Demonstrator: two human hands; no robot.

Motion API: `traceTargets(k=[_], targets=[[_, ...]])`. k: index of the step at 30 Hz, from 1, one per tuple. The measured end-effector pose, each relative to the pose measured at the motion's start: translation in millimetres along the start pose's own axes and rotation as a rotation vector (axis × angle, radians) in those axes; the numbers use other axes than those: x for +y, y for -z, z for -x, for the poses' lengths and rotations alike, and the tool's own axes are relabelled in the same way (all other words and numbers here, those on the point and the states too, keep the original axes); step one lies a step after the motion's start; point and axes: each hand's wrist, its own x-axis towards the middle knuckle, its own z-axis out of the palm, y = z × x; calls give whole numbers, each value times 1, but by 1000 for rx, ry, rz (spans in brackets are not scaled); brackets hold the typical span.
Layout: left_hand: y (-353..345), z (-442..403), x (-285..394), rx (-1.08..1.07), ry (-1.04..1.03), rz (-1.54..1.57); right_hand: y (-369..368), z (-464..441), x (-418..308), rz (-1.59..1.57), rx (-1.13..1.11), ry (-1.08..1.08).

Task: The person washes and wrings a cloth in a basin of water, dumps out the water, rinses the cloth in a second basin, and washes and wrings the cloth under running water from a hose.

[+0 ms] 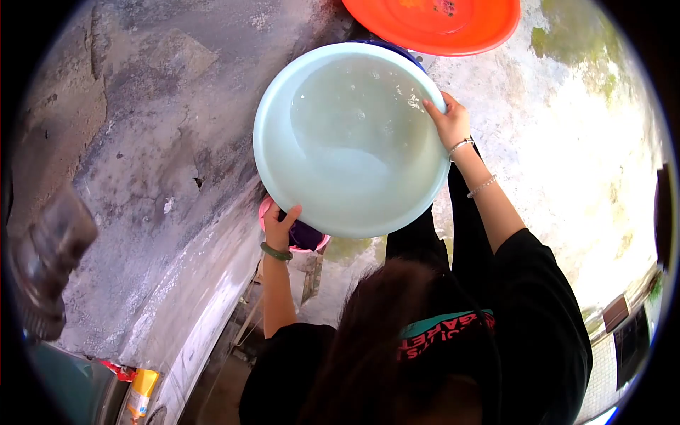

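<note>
A large pale blue basin (265,152) is held up in front of me, its inside facing the camera. What looks like cloudy water lies in it, with white flecks near the right rim. My left hand (278,230), with a green bangle at the wrist, grips the lower left rim, thumb on the inner side. My right hand (450,124), wearing bracelets, is closed on the right rim, its thumb over the edge. Most fingers are hidden behind the basin. Below my left hand, a pink basin (263,205) contains a dark purple cloth (306,237).
An orange-red basin (467,39) stands at the top, beside a dark blue rim (404,51) partly covered by the pale basin. A concrete ledge (142,142) fills the left. A blurred tap-like object (53,255) and a yellow tube (143,389) are along that side.
</note>
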Motion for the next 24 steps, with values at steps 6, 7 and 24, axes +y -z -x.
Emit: traceTargets(k=[6,7,24], targets=[[-10,96,-6,82,-30,89,50,61,-61,-67,-38,33],[-13,113,-10,113,-49,80,60,70,-71,-75,-62,63],[-203,449,-93,882,-171,600,137,230,-166,241,-648,683]])
